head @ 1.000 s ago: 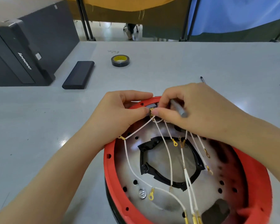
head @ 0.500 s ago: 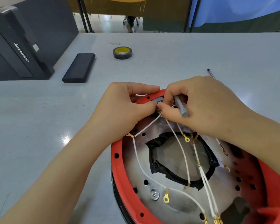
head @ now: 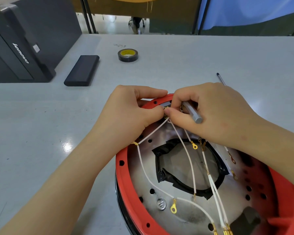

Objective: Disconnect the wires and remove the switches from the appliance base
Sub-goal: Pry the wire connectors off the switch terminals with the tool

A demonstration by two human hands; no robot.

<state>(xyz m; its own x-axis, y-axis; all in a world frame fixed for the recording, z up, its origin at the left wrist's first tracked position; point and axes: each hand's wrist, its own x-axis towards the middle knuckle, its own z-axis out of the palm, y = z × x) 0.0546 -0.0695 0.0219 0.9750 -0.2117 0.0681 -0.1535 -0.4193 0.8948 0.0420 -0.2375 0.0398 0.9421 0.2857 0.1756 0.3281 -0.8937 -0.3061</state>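
A red-rimmed appliance base [head: 126,180] lies open side up at the table's near edge, its metal floor crossed by several white wires [head: 190,160] with gold ring terminals. At the far rim sits a small grey switch [head: 165,104]. My left hand [head: 134,112] pinches the wire terminal at that switch. My right hand [head: 210,112] meets it from the right, thumb and forefinger on the same terminal, with a grey metal tool [head: 193,114] tucked under its curled fingers. The joint itself is mostly hidden by my fingertips.
A roll of black tape [head: 128,55] and a flat black case [head: 82,70] lie further back on the grey table. A black computer case [head: 22,41] stands at the far left. A pen [head: 221,79] lies behind my right hand.
The view has shifted, so the base sits lower and further right in frame. Both hands stay pinched at the switch terminal on the far rim, with little movement.
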